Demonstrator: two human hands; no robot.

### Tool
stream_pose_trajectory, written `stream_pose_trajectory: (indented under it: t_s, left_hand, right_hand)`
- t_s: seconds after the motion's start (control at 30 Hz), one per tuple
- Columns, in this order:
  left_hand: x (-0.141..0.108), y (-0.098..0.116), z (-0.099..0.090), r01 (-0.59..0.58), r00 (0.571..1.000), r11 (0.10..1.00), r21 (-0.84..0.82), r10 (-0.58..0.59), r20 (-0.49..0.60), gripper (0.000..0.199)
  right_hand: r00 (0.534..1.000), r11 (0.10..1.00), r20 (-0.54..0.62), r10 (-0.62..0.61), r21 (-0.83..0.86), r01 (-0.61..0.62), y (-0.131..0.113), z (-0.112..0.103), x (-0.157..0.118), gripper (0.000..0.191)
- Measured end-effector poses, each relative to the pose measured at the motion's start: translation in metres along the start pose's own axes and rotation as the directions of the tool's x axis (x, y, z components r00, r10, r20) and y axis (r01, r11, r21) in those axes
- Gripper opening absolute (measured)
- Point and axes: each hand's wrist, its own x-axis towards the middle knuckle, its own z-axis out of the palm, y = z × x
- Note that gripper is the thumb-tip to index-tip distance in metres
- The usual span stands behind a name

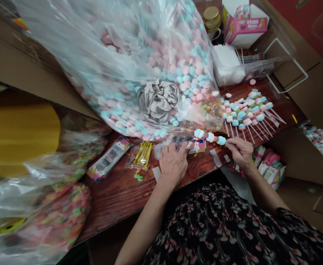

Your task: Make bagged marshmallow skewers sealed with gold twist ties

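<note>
On the table [123, 191], right hand [240, 152] pinching marshmallow skewer [211, 137], left hand [173, 163] curled on cellophane [163, 149], candy bag [139, 70] behind

From where I stand, the left forearm [142, 222] and right forearm [266, 187] both reach forward, bare to the wrist. The left hand [173, 164] sits back-up, its fingers [172, 148] curled downward (their tips hidden from here), while the right hand [240, 152], further right, pinches thumb and fingers together.
</note>
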Motion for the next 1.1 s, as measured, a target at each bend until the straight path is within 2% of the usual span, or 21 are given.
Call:
stream_pose_trajectory:
  t_s: [0.13,0.27,0.37,0.5,0.57,0.63,0.73,0.8,0.87,0.93,1.0,1.1]
  left_hand:
    - [0.006,0.005,0.001,-0.008,0.998,0.999,0.042,0.010,-0.063,0.038]
    - [0.006,0.007,0.010,-0.110,0.994,0.993,0.045,0.110,-0.009,0.037]
    - [0.005,0.008,0.014,-0.066,0.998,0.998,0.009,0.066,-0.008,0.036]
    - [0.011,0.003,0.019,-0.016,0.998,0.994,-0.109,0.010,-0.055,0.020]
    - [0.015,-0.002,0.023,-0.016,0.996,0.982,-0.190,-0.002,-0.095,0.019]
    - [0.018,-0.007,0.026,-0.026,0.989,0.963,-0.269,-0.014,-0.145,0.022]
    - [0.015,-0.015,0.028,-0.072,0.980,0.933,-0.352,0.002,-0.197,0.022]
    - [0.010,-0.019,0.027,-0.118,0.977,0.918,-0.378,0.040,-0.208,0.019]
    - [0.004,-0.023,0.026,-0.150,0.975,0.910,-0.386,0.070,-0.212,0.018]
    - [-0.001,-0.027,0.025,-0.160,0.972,0.907,-0.389,0.077,-0.221,0.019]
    - [-0.005,-0.029,0.024,-0.159,0.969,0.903,-0.399,0.065,-0.240,0.018]
    - [-0.008,-0.030,0.026,-0.162,0.960,0.891,-0.424,0.044,-0.275,0.018]
  right_hand:
    - [1.000,1.000,-0.006,-0.022,0.008,0.022,0.000,0.000,-0.002,0.008]
    - [0.999,1.000,-0.052,-0.005,0.003,0.005,-0.001,0.001,-0.002,0.008]
    - [0.998,1.000,-0.059,-0.004,0.004,0.004,0.000,0.002,-0.003,0.008]
    - [0.998,1.000,-0.067,-0.003,0.027,0.005,0.002,0.005,-0.008,0.006]
    - [0.997,0.997,-0.064,0.054,0.052,-0.050,-0.001,0.009,-0.014,0.005]
    - [0.984,0.976,-0.037,0.177,0.137,-0.170,-0.010,0.016,-0.020,0.007]
    - [0.928,0.867,0.107,0.357,0.331,-0.372,-0.029,0.033,-0.027,0.013]
    - [0.905,0.829,0.199,0.377,0.363,-0.425,-0.041,0.045,-0.026,0.016]
    - [0.910,0.856,0.226,0.347,0.321,-0.406,-0.048,0.055,-0.022,0.017]
    - [0.931,0.898,0.200,0.306,0.265,-0.352,-0.050,0.058,-0.019,0.017]
    - [0.948,0.918,0.135,0.287,0.243,-0.312,-0.051,0.057,-0.021,0.015]
    - [0.942,0.903,0.103,0.320,0.267,-0.336,-0.051,0.051,-0.032,0.013]
